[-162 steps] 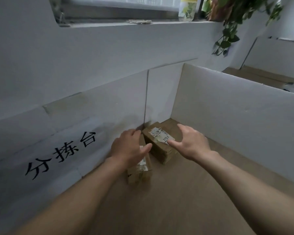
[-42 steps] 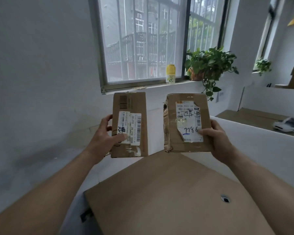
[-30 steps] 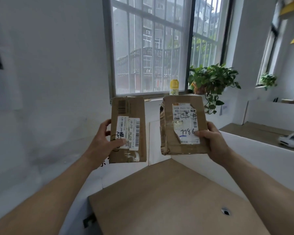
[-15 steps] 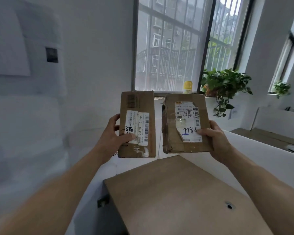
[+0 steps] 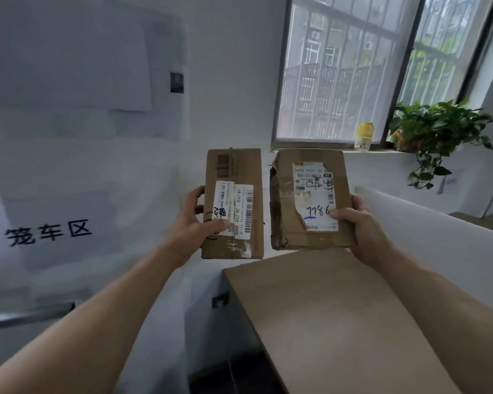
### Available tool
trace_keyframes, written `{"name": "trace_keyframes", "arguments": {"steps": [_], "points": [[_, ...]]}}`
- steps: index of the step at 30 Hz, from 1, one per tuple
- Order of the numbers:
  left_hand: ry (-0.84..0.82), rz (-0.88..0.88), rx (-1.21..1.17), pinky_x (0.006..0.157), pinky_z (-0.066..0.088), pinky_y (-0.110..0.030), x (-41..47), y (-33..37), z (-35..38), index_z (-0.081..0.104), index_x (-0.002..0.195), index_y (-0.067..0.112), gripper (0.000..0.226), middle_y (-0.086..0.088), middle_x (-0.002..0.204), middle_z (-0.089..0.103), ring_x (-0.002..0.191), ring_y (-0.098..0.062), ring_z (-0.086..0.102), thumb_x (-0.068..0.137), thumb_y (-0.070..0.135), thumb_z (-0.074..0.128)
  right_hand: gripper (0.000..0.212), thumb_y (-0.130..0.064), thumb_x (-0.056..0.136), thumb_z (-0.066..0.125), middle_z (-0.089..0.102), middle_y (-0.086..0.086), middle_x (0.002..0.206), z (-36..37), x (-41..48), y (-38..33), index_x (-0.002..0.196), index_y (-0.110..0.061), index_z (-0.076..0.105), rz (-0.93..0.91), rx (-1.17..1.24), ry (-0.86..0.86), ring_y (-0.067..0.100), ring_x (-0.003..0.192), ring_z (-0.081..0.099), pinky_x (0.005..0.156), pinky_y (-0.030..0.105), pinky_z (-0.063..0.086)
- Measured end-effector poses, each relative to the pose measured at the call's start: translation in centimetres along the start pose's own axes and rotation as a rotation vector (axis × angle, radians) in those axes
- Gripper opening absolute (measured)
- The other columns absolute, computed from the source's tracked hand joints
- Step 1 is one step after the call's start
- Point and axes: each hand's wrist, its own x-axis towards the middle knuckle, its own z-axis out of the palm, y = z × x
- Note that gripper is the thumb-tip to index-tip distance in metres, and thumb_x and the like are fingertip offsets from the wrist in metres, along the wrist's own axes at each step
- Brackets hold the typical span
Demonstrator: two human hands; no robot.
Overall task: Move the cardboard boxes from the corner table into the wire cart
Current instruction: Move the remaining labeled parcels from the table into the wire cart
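Two cardboard boxes are in the air in the head view, one in each hand, both upright with their labels facing the person. The left box (image 5: 234, 203) is narrow, and the left hand (image 5: 197, 223) grasps it at its left edge — the thumb lies across the white label and the other fingers curl round behind. The right box (image 5: 310, 200) is wider, with a crushed and torn left side. The right hand (image 5: 359, 223) grips it at the lower right edge, thumb on the label beside the blue writing. The boxes are just beside each other, not touching, above the far edge of the corner table (image 5: 339, 322) and clear of its surface. The wire cart I cannot make out with certainty; a metal bar (image 5: 26, 318) at the lower left, under the wall sign (image 5: 48, 233), may belong to it. For this carrying step I think it is good to hold each box firmly, turn toward the left side and lower the boxes into the cart, not drop them — the damaged right box would need support from below. Both forearms reach forward and a little up, wrists bent so that the box faces look toward the eyes.
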Motion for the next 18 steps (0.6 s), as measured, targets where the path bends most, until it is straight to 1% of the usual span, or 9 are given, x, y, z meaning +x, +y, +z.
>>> {"name": "trace_keyframes", "arguments": {"steps": [4, 9, 13, 16, 18], "points": [[0.054, -0.027, 0.041, 0.082, 0.061, -0.053, -2.0, -0.9, -1.6, 0.042, 0.136, 0.042, 0.080, -0.014, 0.120, 0.062, 0.100, -0.030, 0.072, 0.078, 0.003, 0.082, 0.058, -0.005, 0.060, 0.071, 0.076, 0.018, 0.103, 1.5, -0.3, 2.0, 0.115, -0.012, 0.056, 0.028, 0.024, -0.012, 0.036, 0.085, 0.075, 0.065, 0.040, 0.063], [0.124, -0.036, 0.059, 0.081, 0.061, -0.053, -3.7, -1.3, -2.8, 0.042, 0.137, 0.041, 0.082, -0.013, 0.120, 0.061, 0.099, -0.030, 0.072, 0.077, 0.003, 0.082, 0.061, -0.007, 0.060, 0.073, 0.077, 0.015, 0.104, 2.7, 0.3, 3.9, 0.119, -0.012, 0.056, 0.064, 0.036, -0.085, 0.033, 0.085, 0.076, 0.060, 0.036, 0.061], [0.170, -0.058, 0.051, 0.078, 0.062, -0.050, -5.2, -1.4, -3.2, 0.044, 0.133, 0.044, 0.077, -0.013, 0.119, 0.060, 0.098, -0.030, 0.072, 0.079, 0.002, 0.080, 0.061, -0.009, 0.060, 0.073, 0.077, 0.015, 0.104, 3.8, 1.3, 5.7, 0.119, -0.012, 0.056, 0.097, 0.045, -0.151, 0.034, 0.085, 0.076, 0.059, 0.036, 0.061], [0.209, -0.086, 0.040, 0.081, 0.060, -0.057, -6.2, -1.8, -3.1, 0.041, 0.139, 0.038, 0.079, -0.015, 0.121, 0.058, 0.103, -0.035, 0.070, 0.080, 0.000, 0.078, 0.060, -0.010, 0.063, 0.073, 0.076, 0.015, 0.106, 4.3, 1.9, 6.9, 0.120, -0.012, 0.055, 0.128, 0.053, -0.209, 0.036, 0.088, 0.076, 0.060, 0.037, 0.061], [0.238, -0.105, 0.032, 0.080, 0.060, -0.056, -6.9, -2.2, -2.7, 0.040, 0.141, 0.036, 0.081, -0.015, 0.122, 0.058, 0.103, -0.035, 0.070, 0.081, -0.002, 0.078, 0.060, -0.011, 0.065, 0.073, 0.076, 0.015, 0.107, 4.3, 2.0, 7.6, 0.122, -0.012, 0.054, 0.155, 0.057, -0.252, 0.037, 0.090, 0.075, 0.061, 0.037, 0.061]]}}
